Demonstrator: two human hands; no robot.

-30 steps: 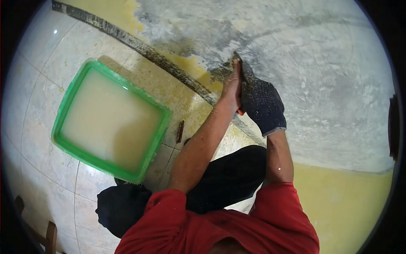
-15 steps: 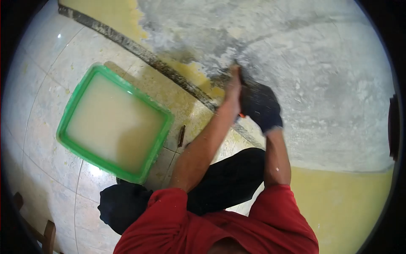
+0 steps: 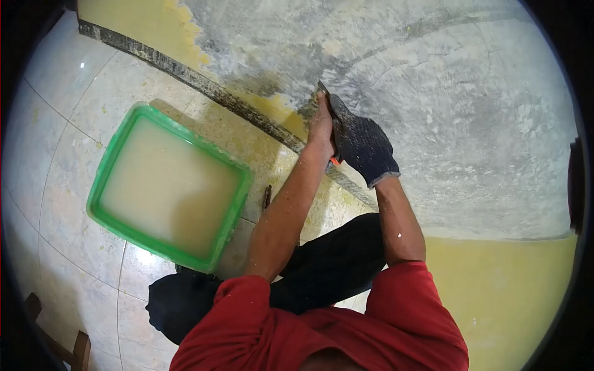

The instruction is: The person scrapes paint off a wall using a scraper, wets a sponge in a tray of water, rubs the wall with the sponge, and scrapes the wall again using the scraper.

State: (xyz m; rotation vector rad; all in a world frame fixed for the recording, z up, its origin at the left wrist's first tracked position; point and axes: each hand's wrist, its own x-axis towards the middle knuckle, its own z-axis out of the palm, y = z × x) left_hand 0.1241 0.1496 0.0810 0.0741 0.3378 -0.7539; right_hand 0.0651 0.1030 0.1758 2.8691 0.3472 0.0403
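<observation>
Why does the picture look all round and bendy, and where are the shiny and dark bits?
Head view: black corners and curved floor lines, probably from a very wide lens; white glare on the floor tiles near the green tub; a soft shadow over its cloudy liquid; gloved right hand fairly sharp.
</observation>
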